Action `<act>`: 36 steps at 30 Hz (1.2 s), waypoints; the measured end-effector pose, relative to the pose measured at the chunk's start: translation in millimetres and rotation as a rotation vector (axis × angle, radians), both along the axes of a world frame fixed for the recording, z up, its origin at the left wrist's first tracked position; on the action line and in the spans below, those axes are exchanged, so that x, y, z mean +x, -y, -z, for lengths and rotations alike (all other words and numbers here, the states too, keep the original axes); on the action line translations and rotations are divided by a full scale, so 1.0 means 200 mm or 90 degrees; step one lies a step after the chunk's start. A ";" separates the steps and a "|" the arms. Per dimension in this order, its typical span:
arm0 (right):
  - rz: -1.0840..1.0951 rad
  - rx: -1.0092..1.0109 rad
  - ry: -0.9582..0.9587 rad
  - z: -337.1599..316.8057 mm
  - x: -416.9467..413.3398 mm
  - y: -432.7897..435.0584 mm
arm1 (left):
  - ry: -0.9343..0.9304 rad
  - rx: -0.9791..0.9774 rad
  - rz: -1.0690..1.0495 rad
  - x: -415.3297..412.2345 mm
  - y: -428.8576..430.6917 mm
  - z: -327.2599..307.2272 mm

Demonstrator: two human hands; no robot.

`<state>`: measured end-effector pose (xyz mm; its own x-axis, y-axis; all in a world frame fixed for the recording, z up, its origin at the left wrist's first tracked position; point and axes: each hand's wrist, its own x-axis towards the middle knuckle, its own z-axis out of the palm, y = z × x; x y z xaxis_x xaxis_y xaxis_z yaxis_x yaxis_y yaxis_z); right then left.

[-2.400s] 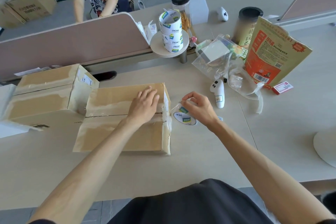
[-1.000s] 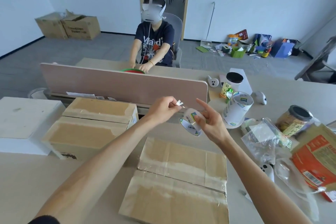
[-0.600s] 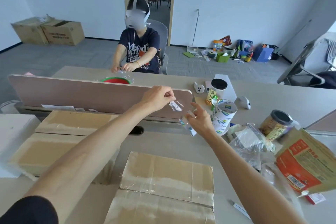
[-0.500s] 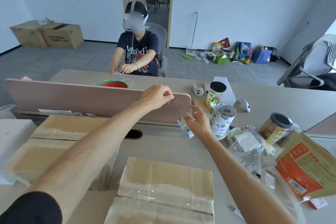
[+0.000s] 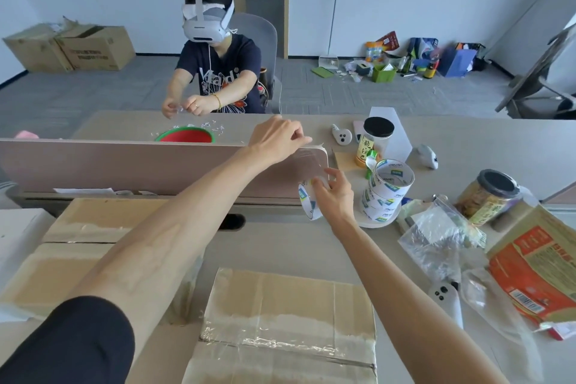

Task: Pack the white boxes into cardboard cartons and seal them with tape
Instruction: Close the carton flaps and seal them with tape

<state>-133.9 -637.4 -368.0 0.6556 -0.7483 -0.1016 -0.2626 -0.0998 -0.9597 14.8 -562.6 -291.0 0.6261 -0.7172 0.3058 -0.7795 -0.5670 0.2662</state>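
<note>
Cluttered table (image 5: 280,246)
Two taped cartons (image 5: 290,330) lie front and left; on the right are tape rolls (image 5: 386,193), jars (image 5: 489,193), bags (image 5: 436,237), a pouch (image 5: 536,265) and a controller (image 5: 445,299).

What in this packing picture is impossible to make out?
Head view only:
- Inside of the carton: closed, taped flaps hide it.
- The carton's near end: cut off by the bottom edge.
- The tape strip from left hand to tape roll: clear, edges barely show.
- The roll's right part: right hand covers it.

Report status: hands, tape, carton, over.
Left hand pinches tape strip, right hand grips tape roll. Strip in the air, not yet on carton. Spare rolls close beside right hand.
</note>
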 end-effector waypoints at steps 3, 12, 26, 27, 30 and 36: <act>-0.010 -0.026 -0.010 0.03 0.01 0.00 | -0.004 0.024 -0.012 0.00 0.03 0.02; 0.001 0.002 -0.023 0.05 0.03 0.04 | 0.068 0.060 0.040 0.04 0.13 0.05; -0.011 0.031 -0.032 0.13 0.05 0.05 | 0.022 0.201 -0.051 0.05 0.21 0.12; -0.013 0.031 -0.032 0.13 0.05 0.06 | 0.010 0.205 -0.065 0.05 0.22 0.12; -0.013 0.039 -0.036 0.14 0.06 0.07 | -0.018 0.223 -0.096 0.04 0.23 0.12; -0.025 0.044 -0.044 0.16 0.04 0.09 | -0.086 0.236 -0.160 0.07 0.19 0.14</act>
<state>-125.1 -655.9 -400.9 0.6736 -0.7121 -0.1980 -0.3259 -0.0456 -0.9443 29.3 -601.4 -319.7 0.8107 -0.5842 -0.0393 -0.5785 -0.8095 0.1001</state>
